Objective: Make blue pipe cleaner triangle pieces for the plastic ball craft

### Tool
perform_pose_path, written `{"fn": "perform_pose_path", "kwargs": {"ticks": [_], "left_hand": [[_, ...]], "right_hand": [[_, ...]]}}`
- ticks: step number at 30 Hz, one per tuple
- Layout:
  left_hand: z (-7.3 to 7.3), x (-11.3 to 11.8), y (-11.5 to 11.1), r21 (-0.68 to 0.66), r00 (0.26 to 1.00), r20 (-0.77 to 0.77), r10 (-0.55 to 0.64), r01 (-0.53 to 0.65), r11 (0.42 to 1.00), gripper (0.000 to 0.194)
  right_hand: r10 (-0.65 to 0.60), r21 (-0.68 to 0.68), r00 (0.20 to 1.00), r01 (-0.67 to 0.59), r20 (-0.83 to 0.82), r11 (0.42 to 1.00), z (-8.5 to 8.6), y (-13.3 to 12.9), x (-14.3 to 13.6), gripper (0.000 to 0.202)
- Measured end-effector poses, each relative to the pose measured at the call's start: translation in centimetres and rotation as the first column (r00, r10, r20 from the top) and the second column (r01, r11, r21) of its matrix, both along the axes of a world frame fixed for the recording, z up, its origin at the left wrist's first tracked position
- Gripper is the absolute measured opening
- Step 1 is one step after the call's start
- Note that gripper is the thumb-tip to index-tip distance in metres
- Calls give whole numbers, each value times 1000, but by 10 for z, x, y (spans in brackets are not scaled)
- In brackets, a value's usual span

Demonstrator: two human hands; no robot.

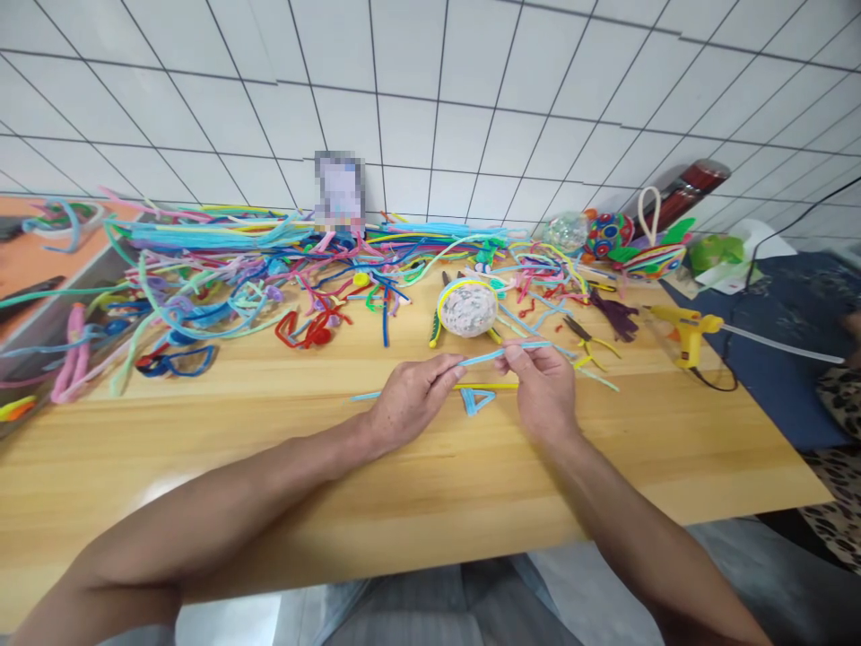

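Note:
A light blue pipe cleaner [485, 357] is stretched between my two hands above the wooden table [404, 502]. My left hand [413, 399] pinches its left part, and my right hand [543, 384] pinches it near the right end. Just below, a small blue triangle [477, 401] of bent pipe cleaner lies by a yellow pipe cleaner [504, 386]. Beyond my hands sits a speckled whitish ball [469, 308] with a yellow and blue band along its upper left side.
Loose pipe cleaners [221, 235] cover the back of the table. On the right are pliers [584, 336], a yellow glue gun [687, 334] with its cord, and a red flask [686, 196]. A phone-like object [340, 190] leans on the tiled wall.

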State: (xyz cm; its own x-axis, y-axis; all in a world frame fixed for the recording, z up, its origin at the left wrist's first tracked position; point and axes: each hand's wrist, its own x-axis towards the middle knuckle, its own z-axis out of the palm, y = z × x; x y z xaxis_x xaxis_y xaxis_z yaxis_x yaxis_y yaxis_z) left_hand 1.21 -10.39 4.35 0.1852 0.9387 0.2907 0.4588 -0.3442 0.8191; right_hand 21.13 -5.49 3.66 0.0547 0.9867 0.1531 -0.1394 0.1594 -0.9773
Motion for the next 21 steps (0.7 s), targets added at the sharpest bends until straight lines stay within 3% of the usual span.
{"fn": "perform_pose_path", "kwargs": {"ticks": [7, 14, 21], "left_hand": [[-6, 0, 1, 87, 996, -45, -82, 86, 993, 32], [-11, 0, -4, 202, 967, -214, -138, 182, 962, 35], [2, 1, -5, 41, 971, -109, -211, 217, 975, 30]], "right_hand": [[263, -79, 959, -256, 103, 963, 4, -7, -2, 29], [231, -113, 961, -215, 155, 970, 6, -9, -3, 36], [384, -57, 916, -380, 115, 923, 13, 1, 7, 41]]}}
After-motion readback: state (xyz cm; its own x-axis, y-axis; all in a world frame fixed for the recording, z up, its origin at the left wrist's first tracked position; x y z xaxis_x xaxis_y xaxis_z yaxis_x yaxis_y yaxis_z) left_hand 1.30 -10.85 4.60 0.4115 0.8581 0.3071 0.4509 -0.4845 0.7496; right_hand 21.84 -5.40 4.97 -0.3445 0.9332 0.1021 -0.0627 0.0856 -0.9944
